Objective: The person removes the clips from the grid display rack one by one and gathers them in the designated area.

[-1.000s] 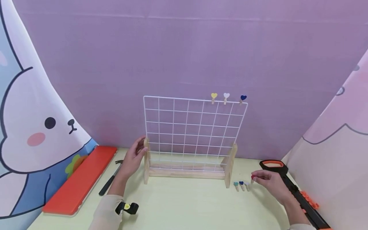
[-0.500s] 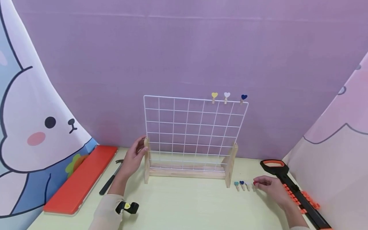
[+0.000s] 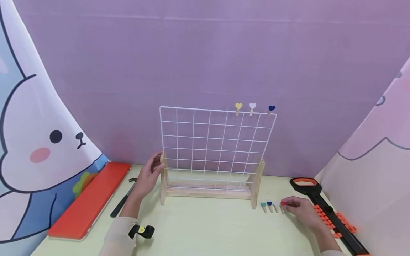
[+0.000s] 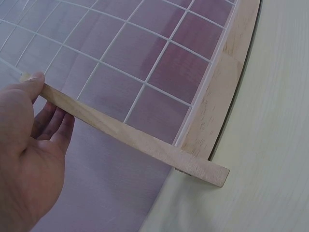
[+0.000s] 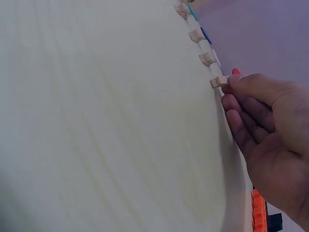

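Right hand point(image 3: 301, 209) pinches the red-heart peg point(image 3: 282, 205) at the row's end; left hand point(image 3: 148, 175) grips the rack post point(image 3: 163, 177). Risk: a careless release may scatter neighbouring pegs point(image 3: 269, 206).

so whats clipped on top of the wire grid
Three heart-topped wooden clips sit on the white wire grid's top edge: yellow, white, dark blue. Their jaws are too small to see.

Bright and even throughout, lit softly from above, with only faint shadows under the wooden stand point(image 3: 208, 193) and beside the left hand point(image 3: 148, 174). Sharp in the head view, yet bowed at the edges, bending the side panels inward. Softer in both wrist views, blurring the near table point(image 5: 96, 145) and the right hand point(image 5: 270, 130), without glare.
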Demonstrator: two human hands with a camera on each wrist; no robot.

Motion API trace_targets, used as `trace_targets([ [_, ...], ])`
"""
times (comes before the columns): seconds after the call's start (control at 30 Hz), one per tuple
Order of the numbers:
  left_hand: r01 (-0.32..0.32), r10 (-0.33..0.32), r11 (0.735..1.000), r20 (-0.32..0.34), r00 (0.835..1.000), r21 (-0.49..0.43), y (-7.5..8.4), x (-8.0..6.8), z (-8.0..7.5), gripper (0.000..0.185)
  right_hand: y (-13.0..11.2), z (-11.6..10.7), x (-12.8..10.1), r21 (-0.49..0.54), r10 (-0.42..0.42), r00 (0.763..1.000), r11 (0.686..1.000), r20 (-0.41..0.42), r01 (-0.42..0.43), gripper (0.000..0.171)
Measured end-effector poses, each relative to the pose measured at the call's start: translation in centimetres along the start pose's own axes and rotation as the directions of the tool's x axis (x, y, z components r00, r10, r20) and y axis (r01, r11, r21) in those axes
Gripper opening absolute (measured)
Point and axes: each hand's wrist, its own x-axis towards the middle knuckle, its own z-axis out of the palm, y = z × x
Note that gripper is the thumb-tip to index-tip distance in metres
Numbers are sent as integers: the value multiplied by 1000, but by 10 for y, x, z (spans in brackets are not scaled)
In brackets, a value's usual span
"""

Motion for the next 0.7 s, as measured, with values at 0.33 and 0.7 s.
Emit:
trace_targets([
  [0.33,-20,20,1000,9,1000,-10,1,1,-1,54,5,2,1,6,-19,1000,1000,-8,19,32],
  [0.7,-18,18,1000,9,1000,-5,-1,-1,0,54,10,6,1,18,17,999,1000,-39,-17,36],
])
